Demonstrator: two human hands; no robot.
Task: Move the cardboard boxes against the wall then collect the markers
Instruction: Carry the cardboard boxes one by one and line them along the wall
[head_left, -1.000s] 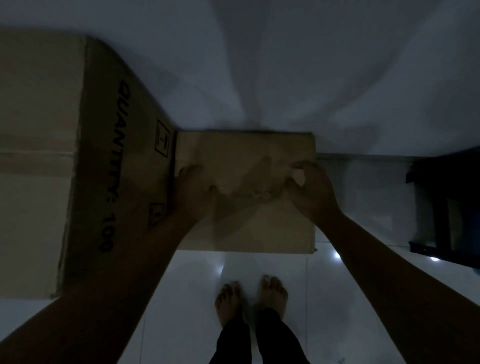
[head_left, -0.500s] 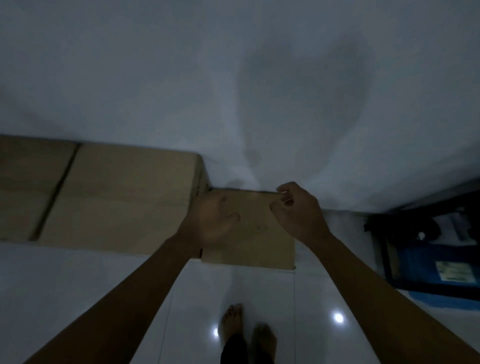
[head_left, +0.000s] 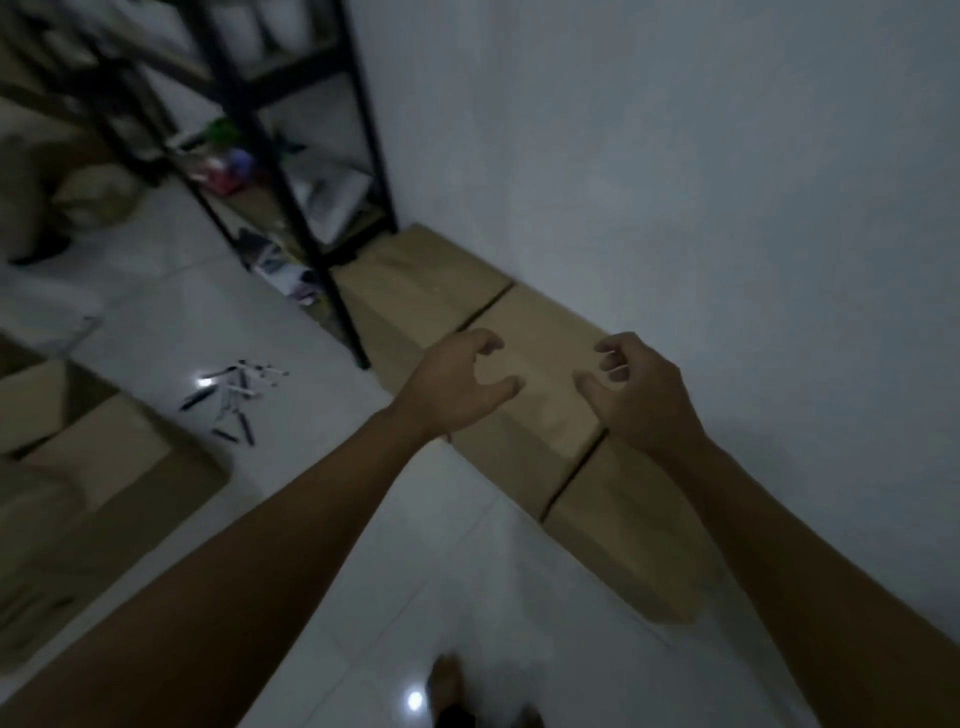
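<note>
We see bare white tiled floor (head_left: 332, 447) open toward nine o'clock, up to the scattered dark markers (head_left: 234, 395). At twelve o'clock the brown cardboard boxes (head_left: 530, 374) line the white wall (head_left: 675, 182); the black metal shelf rack (head_left: 311, 208) blocks eleven o'clock, another brown cardboard box (head_left: 93, 478) eight o'clock.

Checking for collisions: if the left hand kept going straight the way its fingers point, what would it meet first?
Probably the top of the middle cardboard box by the wall; the left hand seems just above it, though depth is unclear.
</note>
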